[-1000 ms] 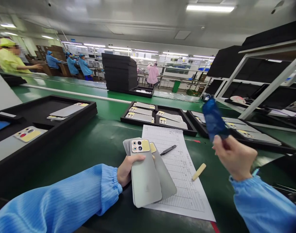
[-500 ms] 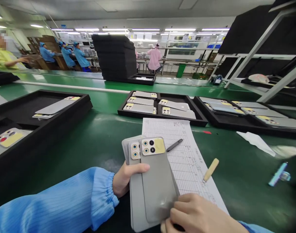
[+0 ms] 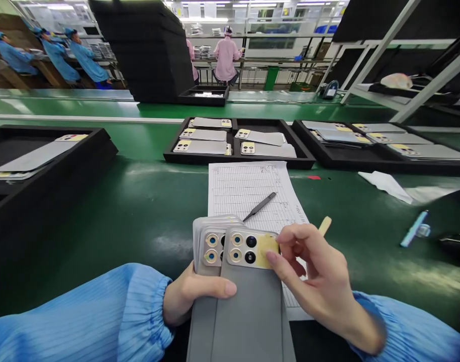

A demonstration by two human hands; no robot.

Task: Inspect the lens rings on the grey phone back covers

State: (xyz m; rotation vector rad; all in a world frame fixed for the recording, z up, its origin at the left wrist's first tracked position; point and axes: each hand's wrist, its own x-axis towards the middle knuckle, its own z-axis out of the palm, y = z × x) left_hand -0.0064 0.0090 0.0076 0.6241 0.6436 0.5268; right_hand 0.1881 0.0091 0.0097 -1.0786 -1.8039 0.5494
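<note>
A fanned stack of grey phone back covers point(image 3: 248, 311) is gripped in my left hand point(image 3: 188, 294), its thumb lying across the front. The top cover has a camera block with ringed lenses and a yellow film patch point(image 3: 264, 249). At that upper right corner, my right hand point(image 3: 318, 274) has its thumb on the film's edge and its index finger against the cover's side. Behind the stack, a printed form point(image 3: 237, 186) lies on the bench with dark tweezers point(image 3: 260, 207) on it. Part of a cream-handled tool point(image 3: 325, 225) shows beyond my right hand.
Black trays holding more covers stand at the left point(image 3: 64, 186), the centre point(image 3: 235, 161) and the right point(image 3: 339, 157). A white scrap point(image 3: 384, 186) and a blue pen-like item point(image 3: 414, 229) lie to the right. A tall black stack point(image 3: 147, 50) rises behind; co-workers sit farther back.
My right hand has moved from the lower end of the covers up to the top cover's film corner. My left hand keeps its hold. The view has tilted down and shifted right.
</note>
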